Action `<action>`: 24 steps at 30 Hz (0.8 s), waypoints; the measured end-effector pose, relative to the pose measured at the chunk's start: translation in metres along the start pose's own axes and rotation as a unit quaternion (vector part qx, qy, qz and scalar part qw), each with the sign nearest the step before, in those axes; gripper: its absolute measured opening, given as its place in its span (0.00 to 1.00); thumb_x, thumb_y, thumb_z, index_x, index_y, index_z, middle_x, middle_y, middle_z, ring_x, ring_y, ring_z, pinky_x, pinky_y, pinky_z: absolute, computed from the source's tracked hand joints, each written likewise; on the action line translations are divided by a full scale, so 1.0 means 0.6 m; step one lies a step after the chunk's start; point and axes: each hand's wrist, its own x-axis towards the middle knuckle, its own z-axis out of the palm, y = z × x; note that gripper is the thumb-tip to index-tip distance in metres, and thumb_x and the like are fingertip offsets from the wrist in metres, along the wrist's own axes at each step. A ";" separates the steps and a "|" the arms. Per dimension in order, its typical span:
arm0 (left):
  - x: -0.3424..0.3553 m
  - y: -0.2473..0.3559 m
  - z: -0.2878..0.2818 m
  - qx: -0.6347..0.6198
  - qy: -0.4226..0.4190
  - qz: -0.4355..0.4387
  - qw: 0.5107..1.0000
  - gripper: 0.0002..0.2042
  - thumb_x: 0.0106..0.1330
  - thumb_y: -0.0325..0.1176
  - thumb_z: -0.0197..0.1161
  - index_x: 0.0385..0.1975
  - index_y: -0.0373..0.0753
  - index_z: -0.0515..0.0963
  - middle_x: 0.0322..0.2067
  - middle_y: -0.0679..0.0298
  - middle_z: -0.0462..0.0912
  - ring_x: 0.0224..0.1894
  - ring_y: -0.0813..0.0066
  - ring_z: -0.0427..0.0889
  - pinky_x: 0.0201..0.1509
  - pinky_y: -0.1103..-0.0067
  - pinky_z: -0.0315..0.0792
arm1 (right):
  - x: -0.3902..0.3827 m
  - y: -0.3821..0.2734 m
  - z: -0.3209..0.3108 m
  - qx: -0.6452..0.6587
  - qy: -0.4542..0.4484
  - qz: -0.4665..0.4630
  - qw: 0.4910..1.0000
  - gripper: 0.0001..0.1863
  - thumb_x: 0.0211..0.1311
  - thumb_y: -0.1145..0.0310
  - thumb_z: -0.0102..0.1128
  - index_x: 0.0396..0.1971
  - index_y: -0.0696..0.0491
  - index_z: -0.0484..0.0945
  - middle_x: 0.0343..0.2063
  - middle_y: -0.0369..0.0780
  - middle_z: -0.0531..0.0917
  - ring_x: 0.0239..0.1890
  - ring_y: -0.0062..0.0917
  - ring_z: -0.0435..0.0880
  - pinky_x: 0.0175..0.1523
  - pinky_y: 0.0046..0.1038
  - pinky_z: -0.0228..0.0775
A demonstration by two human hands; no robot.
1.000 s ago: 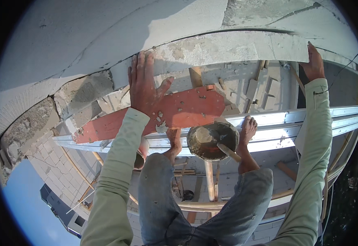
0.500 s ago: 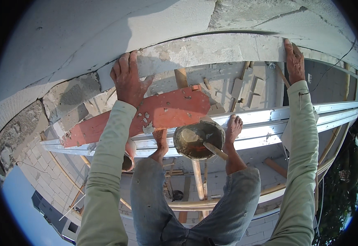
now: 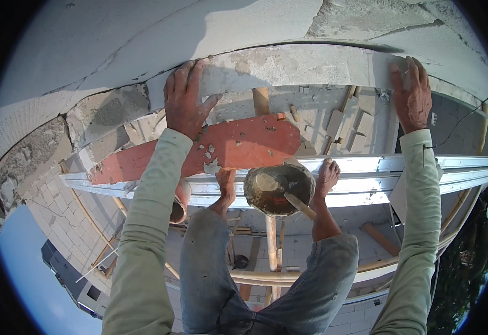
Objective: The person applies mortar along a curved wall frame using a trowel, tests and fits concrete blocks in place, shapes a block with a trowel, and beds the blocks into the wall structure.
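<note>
A long pale grey slab (image 3: 288,66), smeared with mortar, lies lengthwise against the wall in front of me. My left hand (image 3: 187,103) rests on its left part, fingers stretched toward the joint at the wall and thumb held apart. Near its right end my right hand (image 3: 412,97) presses with the fingers extended over the face. Neither hand wraps round anything. Below and between my arms lies a red board (image 3: 244,142) spotted with dried mortar. Next to it, a round mortar bucket (image 3: 249,195) holds a tool whose handle (image 3: 300,205) sticks out over the rim.
Silvery metal planks (image 3: 361,167) run across under my bare feet. An orange-red container (image 3: 181,201) stands by my left foot. Bamboo poles (image 3: 272,245) form scaffolding beneath, with a drop below. A thin dark wire (image 3: 462,128) hangs at the right. Rough blocks (image 3: 107,111) continue leftward along the wall.
My right hand has gone from curling at the slab's end to lying with its fingers spread on it. The left hand stays on the slab. The whole view has shifted slightly.
</note>
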 end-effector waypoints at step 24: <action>-0.013 0.018 0.012 0.061 -0.004 -0.047 0.997 0.45 0.38 0.39 0.79 0.62 0.46 0.64 0.54 0.56 0.65 0.59 0.55 0.64 0.64 0.59 0.58 | 0.002 -0.051 0.024 -0.014 -0.174 -0.293 0.940 0.52 0.33 0.66 0.78 0.63 0.55 0.59 0.56 0.47 0.67 0.58 0.43 0.68 0.64 0.42 0.62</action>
